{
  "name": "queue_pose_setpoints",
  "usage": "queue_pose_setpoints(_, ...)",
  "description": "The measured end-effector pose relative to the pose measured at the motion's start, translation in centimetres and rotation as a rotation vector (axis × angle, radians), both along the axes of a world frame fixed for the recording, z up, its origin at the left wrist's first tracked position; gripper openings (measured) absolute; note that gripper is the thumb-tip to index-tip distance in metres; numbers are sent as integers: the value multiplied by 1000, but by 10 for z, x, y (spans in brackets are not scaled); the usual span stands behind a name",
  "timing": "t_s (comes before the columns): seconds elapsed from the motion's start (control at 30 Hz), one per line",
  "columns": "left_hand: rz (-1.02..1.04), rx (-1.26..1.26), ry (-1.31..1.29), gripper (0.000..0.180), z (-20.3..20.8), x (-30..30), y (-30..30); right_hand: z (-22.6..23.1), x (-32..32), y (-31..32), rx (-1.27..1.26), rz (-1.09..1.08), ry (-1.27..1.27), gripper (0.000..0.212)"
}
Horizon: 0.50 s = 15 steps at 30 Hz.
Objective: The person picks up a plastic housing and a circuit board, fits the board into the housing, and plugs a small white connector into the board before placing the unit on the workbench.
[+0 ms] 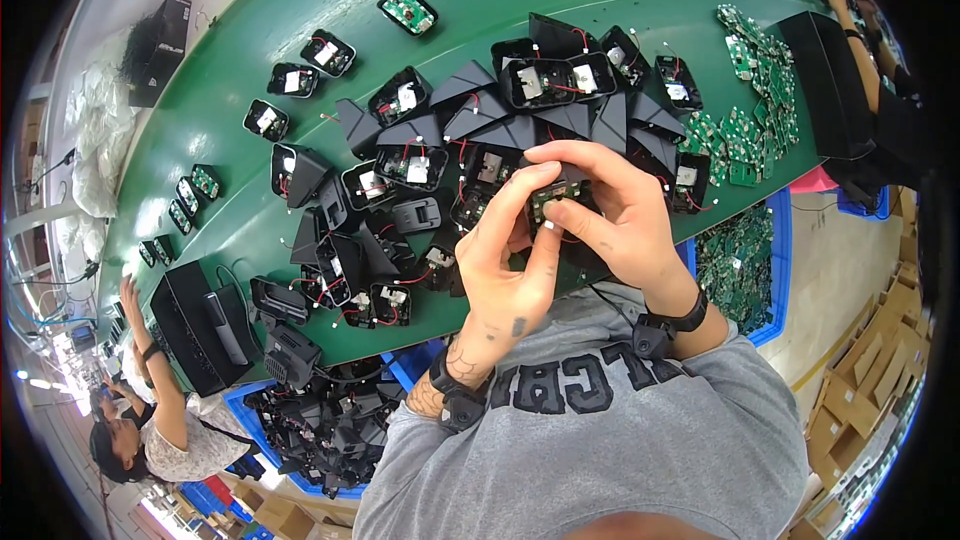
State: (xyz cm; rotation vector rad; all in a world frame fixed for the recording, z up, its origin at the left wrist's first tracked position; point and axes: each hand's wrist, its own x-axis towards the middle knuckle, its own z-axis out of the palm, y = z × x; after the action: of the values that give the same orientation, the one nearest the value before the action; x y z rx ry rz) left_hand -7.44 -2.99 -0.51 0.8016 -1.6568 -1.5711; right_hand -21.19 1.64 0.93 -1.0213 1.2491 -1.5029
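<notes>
Both hands meet over the near edge of the bench, around a black plastic housing [575,176] with a green circuit board [548,196] in its opening. My left hand [500,250] is closed around its left side, with the thumb bent toward the board. From the right, my right hand [632,215] curls over the housing and its thumb presses at the board. A small white connector [549,225] shows by the thumb tips. The fingers hide most of the housing. Just beyond lie many black housings [405,168] with red wires and white connectors.
A heap of green circuit boards [765,90] lies right on the green bench [480,10]. Blue bins hold more boards [735,265] and black parts [320,430]. Black boxes [825,85] stand at both sides. Co-workers [165,425] are at left and far right.
</notes>
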Motion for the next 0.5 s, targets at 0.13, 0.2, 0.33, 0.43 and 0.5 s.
queue_pose_setpoints(0.13,36,74,214,47,12,-10,-5,-8,-1,-6,-160,-165,-70,47)
queue_pose_setpoints(0.2,52,72,176,48,13,-10,-7,-13,-17,-3,-388,-326,513,37)
queue_pose_setpoints(0.33,-12,71,102,54,7,-8,-14,-1,-4,-3,-363,-335,813,29)
queue_pose_setpoints(0.43,-45,32,-54,56,11,-5,-18,-2,-3,-4,-323,-337,779,25)
queue_pose_setpoints(0.5,-52,-8,-182,56,13,-5,-18,-3,-4,-6,-280,-326,770,23)
